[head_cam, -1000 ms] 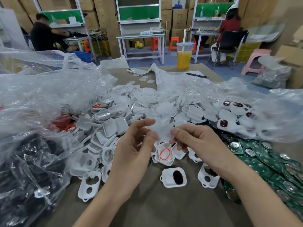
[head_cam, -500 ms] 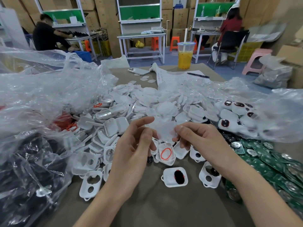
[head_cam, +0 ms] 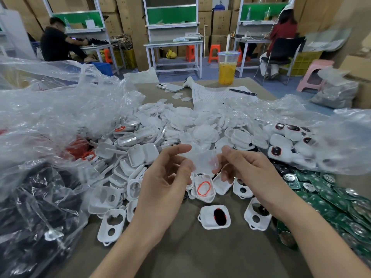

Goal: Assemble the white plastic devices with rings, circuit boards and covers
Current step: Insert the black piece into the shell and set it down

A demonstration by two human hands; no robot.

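Observation:
My left hand (head_cam: 167, 177) and my right hand (head_cam: 247, 171) hold a blurred white plastic cover (head_cam: 202, 159) between their fingertips, above the table. Just below it lies a white shell with an orange ring (head_cam: 203, 188) inside. A white shell with a black insert (head_cam: 215, 216) lies nearer to me. A large heap of white covers and shells (head_cam: 180, 125) fills the middle of the table. Green circuit boards (head_cam: 331, 201) are piled at the right. Finished white devices with dark windows (head_cam: 285, 137) lie at the right under clear plastic.
Clear plastic bags (head_cam: 50, 121) bulge over the left side, one with black parts (head_cam: 30, 207), and another bag (head_cam: 331, 133) at the right. At the far table edge stand a cup of yellow drink (head_cam: 226, 71), a phone (head_cam: 169, 87), papers and a pen (head_cam: 243, 92). Two people sit at benches behind.
The cover between my fingers has shifted and is blurred by motion. Both hands have stayed in nearly the same place above the ringed shell.

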